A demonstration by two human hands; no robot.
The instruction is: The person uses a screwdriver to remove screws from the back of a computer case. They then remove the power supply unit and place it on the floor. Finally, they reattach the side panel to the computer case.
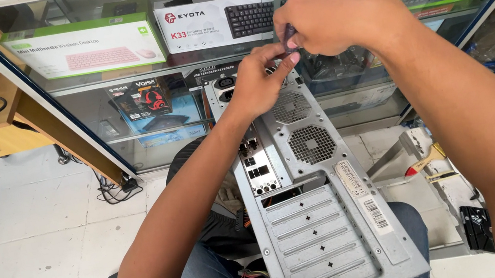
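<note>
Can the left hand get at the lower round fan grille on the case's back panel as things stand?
Probably yes. The left hand sits at the top of the computer case, and the lower fan grille lies bare just below it, with nothing covering it.

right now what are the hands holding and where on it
The right hand grips a dark tool handle over the computer case; the left hand pinches near its tip.

Bright, even daylight fills the view, with soft shadows below the fingers (277, 55). Glare streaks the glass cabinet (124, 112) just behind them. Wide-lens distortion bends the edges, and focus stays sharp
</note>
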